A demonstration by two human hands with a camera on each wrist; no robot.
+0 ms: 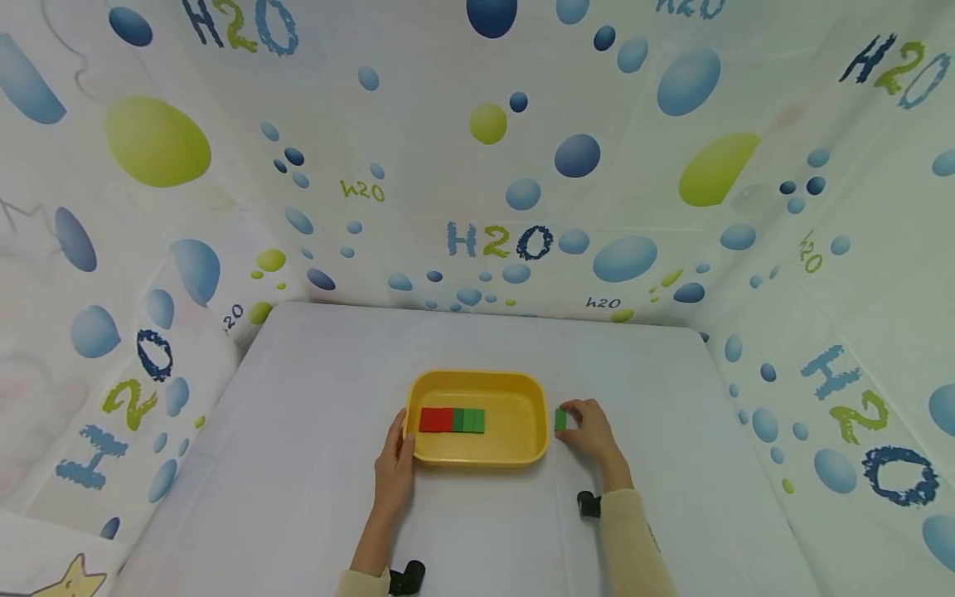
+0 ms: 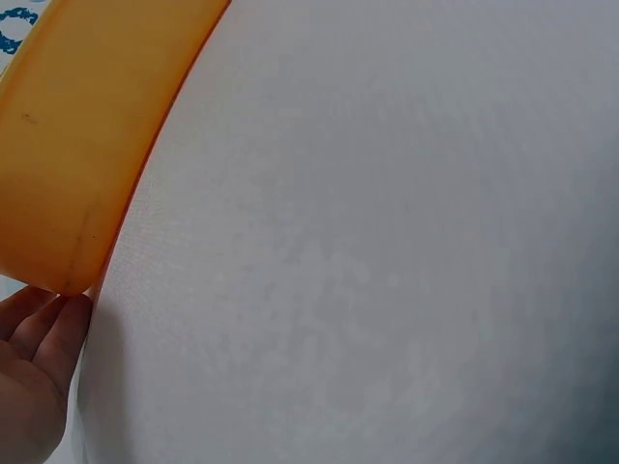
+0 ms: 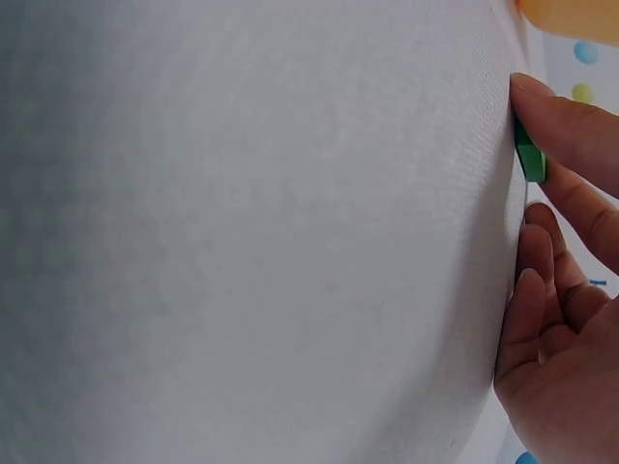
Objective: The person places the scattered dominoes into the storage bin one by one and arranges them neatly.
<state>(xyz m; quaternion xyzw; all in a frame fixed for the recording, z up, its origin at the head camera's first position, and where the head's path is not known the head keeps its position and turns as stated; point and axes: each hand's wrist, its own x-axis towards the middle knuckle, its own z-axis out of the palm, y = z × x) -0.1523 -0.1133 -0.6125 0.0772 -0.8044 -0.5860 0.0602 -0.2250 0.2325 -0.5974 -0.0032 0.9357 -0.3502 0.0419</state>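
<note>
A shallow yellow tray (image 1: 515,377) with rounded corners lies on the white table. Inside it, a row of red blocks (image 1: 436,419) and green blocks (image 1: 468,420) runs side by side, left of the tray's middle. My left hand (image 1: 395,473) rests against the tray's left end, fingers fairly straight; in the left wrist view its fingertips touch the tray's outer corner (image 2: 73,261). Just off the tray's right end, my right hand (image 1: 593,431) pinches a small green block (image 1: 560,419) between thumb and finger, low over the tabletop. The other fingers are loosely bent in the right wrist view.
A white cloth (image 1: 313,414) covers the table. Behind it and at both sides hang white curtains (image 1: 418,149) printed with blue and green spots and H2O lettering. Black camera mounts (image 1: 588,504) sit at both wrists, beside cream sleeves (image 1: 634,547).
</note>
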